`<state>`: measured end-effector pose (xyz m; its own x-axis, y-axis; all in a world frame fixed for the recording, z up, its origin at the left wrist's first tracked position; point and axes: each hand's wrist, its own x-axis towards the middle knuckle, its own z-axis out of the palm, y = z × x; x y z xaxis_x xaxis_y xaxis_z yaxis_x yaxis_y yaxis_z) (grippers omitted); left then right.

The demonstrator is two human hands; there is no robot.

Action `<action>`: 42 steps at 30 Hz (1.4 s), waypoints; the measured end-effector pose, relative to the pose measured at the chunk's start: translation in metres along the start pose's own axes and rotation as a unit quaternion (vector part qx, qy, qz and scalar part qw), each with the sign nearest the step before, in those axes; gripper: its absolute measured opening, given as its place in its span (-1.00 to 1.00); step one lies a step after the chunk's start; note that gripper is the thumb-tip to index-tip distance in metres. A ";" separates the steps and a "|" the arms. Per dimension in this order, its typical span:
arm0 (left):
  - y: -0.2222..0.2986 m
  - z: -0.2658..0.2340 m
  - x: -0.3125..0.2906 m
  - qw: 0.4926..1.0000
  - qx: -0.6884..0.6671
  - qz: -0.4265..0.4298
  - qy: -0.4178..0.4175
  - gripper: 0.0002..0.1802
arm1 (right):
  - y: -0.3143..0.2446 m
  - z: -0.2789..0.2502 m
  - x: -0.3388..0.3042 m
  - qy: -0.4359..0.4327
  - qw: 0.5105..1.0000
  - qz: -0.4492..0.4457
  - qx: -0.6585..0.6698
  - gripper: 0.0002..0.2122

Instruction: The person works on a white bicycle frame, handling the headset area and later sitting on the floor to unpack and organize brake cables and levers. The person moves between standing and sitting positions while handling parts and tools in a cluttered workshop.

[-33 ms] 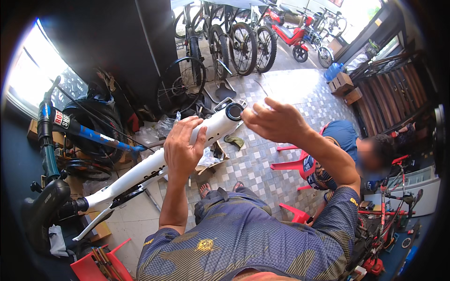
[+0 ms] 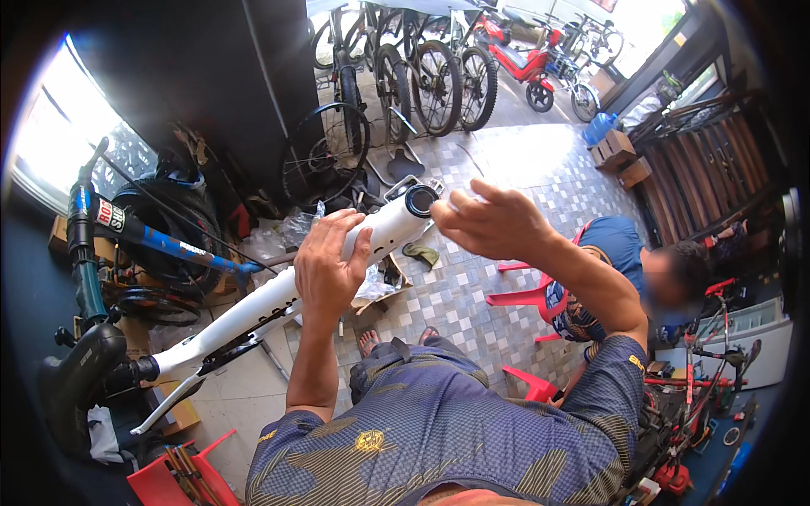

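Observation:
A white bicycle frame (image 2: 240,316) slants up from the lower left, its lower end at the black clamp (image 2: 80,392) of a stand. My left hand (image 2: 331,266) is wrapped over the upper part of the tube, thumb on the near side. At the tube's upper end sits a black ring (image 2: 420,201) around an opening. My right hand (image 2: 494,223) is just right of that end, thumb and fingers drawn together in a pinch. Whatever lies between those fingertips is hidden or too small to make out.
A blue bicycle fork (image 2: 181,244) and wheels crowd the left. Several bicycles (image 2: 439,84) and a red scooter (image 2: 515,63) stand at the back. To the right, a person (image 2: 620,244) sits on a red chair (image 2: 519,299). Another red chair (image 2: 181,476) holding tools is lower left.
My right hand has shifted very slightly left, toward the black ring. My left hand and the bicycle frame stay in place.

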<state>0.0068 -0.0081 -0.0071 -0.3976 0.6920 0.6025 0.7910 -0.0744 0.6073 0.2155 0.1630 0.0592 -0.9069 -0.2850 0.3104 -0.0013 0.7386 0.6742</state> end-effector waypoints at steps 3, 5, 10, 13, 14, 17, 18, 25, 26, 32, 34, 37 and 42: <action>0.000 0.002 0.005 1.000 0.005 0.003 0.003 -0.75 | 0.003 -0.002 0.012 0.031 0.985 0.063 0.160 -0.88; -0.003 0.002 0.004 1.000 0.008 0.008 0.006 -0.75 | 0.007 -0.002 0.013 0.046 0.948 0.169 0.266 -0.65; -0.003 0.002 0.003 1.000 0.005 0.012 0.013 -0.76 | 0.023 0.003 0.002 0.006 0.935 0.274 0.224 -0.52; -0.002 0.002 0.004 1.000 0.007 0.011 0.010 -0.76 | 0.008 0.013 -0.004 -0.022 0.979 0.174 0.101 -0.52; -0.002 0.002 0.004 1.000 0.008 0.012 0.008 -0.76 | 0.004 0.016 -0.004 -0.024 0.987 0.143 0.067 -0.52; -0.002 0.001 0.003 1.000 0.008 0.009 0.005 -0.76 | -0.002 0.021 -0.002 -0.041 0.992 0.122 0.010 -0.53; -0.002 0.001 0.003 1.000 0.009 0.010 0.005 -0.76 | -0.001 0.019 0.000 -0.035 0.993 0.111 -0.015 -0.56; -0.003 0.001 0.002 1.000 0.010 0.011 0.004 -0.76 | 0.001 0.017 0.010 -0.031 0.995 0.082 -0.047 -0.75; -0.004 0.001 0.003 1.000 0.009 0.011 0.004 -0.76 | 0.000 0.018 0.010 -0.035 0.995 0.076 -0.059 -0.79; -0.002 0.000 0.002 1.000 0.009 0.006 0.006 -0.76 | 0.004 0.008 0.015 -0.027 0.991 0.126 0.034 -0.94; -0.003 0.000 0.002 1.000 0.004 0.010 0.011 -0.76 | 0.010 0.004 0.015 -0.004 0.966 0.214 0.144 -0.95; -0.003 0.002 0.003 1.000 0.004 0.018 0.011 -0.76 | 0.020 -0.002 0.005 -0.032 0.927 0.291 0.235 -0.66; -0.002 0.000 0.004 1.000 0.012 0.018 0.001 -0.76 | 0.013 0.014 0.000 -0.057 0.957 0.195 0.205 -0.45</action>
<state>0.0039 -0.0048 -0.0058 -0.3704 0.6872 0.6249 0.8156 -0.0812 0.5728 0.2102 0.1806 0.0585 -0.9119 0.1125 0.3948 0.2027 0.9597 0.1945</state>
